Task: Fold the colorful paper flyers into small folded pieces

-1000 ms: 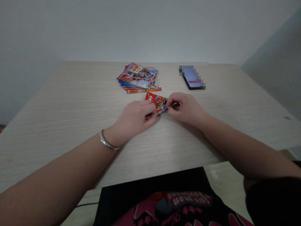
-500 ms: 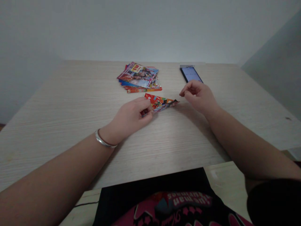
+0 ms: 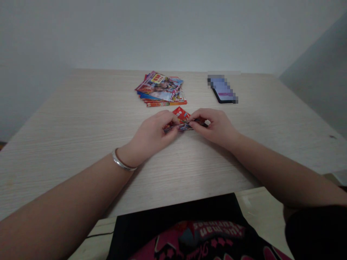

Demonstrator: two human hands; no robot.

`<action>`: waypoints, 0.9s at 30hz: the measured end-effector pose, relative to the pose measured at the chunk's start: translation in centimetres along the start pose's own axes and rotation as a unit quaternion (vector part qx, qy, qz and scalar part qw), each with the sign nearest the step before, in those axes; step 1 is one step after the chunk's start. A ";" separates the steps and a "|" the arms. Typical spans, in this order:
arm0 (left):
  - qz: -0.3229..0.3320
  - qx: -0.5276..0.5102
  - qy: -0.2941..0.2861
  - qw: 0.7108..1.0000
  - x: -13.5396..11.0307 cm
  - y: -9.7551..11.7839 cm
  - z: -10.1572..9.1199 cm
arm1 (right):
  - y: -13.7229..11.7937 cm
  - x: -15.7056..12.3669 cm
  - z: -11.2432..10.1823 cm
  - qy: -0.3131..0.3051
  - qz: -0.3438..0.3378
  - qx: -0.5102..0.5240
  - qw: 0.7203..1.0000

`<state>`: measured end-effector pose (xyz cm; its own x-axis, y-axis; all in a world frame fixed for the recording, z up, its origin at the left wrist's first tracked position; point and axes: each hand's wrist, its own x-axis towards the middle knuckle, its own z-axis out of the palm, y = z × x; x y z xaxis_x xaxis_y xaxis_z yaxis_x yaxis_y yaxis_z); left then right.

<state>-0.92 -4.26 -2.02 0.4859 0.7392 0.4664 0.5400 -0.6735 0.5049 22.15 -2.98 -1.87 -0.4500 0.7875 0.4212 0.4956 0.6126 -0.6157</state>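
Observation:
A folded piece of colourful printed paper (image 3: 181, 113), mostly red at its upper corner, is held low over the table between both hands. My left hand (image 3: 155, 131) pinches its left part, thumb in front and fingers behind. My right hand (image 3: 213, 126) is closed on its right part, with thumb and forefinger meeting near the paper's middle. Much of the paper is hidden by the fingers. Just beyond it lies a fanned stack of printed paper sheets (image 3: 162, 88), with an orange folded strip (image 3: 166, 104) along its near edge.
A dark-edged phone (image 3: 223, 90) with a lit screen, partly pixelated, lies toward the back right of the pale wooden table (image 3: 81, 119). A white wall (image 3: 173, 32) rises behind the table. A silver bangle (image 3: 123, 161) circles my left wrist.
My right hand has come left and down from near the phone and taken hold of the paper. The phone now shows more fully. My left hand keeps its grip.

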 end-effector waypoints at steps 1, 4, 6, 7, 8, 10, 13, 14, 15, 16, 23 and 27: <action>-0.003 -0.013 0.000 1.000 0.0 0.1 0.0 | -0.1 0.0 0.1 -0.001 -0.001 0.004 1.000; -0.024 -0.052 -0.015 0.998 0.1 0.5 0.2 | -0.5 0.1 0.3 -0.003 0.006 0.021 1.000; -0.036 -0.072 -0.032 0.996 0.1 0.6 0.3 | -0.7 0.1 0.5 -0.005 0.019 0.040 0.999; -0.040 -0.078 -0.039 0.995 0.2 0.7 0.3 | -0.8 0.1 0.5 -0.008 0.026 0.052 0.998; -0.042 -0.083 -0.045 0.995 0.2 0.6 0.3 | -0.9 0.1 0.5 -0.011 0.033 0.065 0.997; -0.045 -0.087 -0.058 0.994 0.2 0.6 0.3 | -0.9 0.1 0.6 -0.018 0.044 0.088 0.995; -0.047 -0.088 -0.072 0.992 0.2 0.3 0.2 | -0.6 0.1 0.4 -0.020 0.063 0.100 0.993; -0.047 -0.088 -0.074 0.992 0.2 0.3 0.1 | -0.5 0.1 0.4 -0.017 0.070 0.102 0.992; -0.046 -0.088 -0.077 0.992 0.1 0.3 0.1 | -0.3 0.1 0.3 -0.015 0.078 0.103 0.992; -0.046 -0.089 -0.079 0.992 0.1 0.3 0.0 | -0.1 0.1 0.2 -0.014 0.085 0.106 0.991; -0.056 -0.083 -0.111 0.989 0.2 0.5 -0.2 | 0.7 0.1 -0.1 -0.017 0.118 0.140 0.983; -0.061 -0.088 -0.126 0.986 0.2 0.5 -0.4 | 1.0 0.2 -0.3 -0.031 0.133 0.155 0.978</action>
<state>-0.82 -4.46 -1.36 0.5927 0.7774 0.2107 0.4874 -0.5544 0.6746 22.77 -2.23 -2.18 -0.3842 0.9050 0.1827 0.3574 0.3282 -0.8744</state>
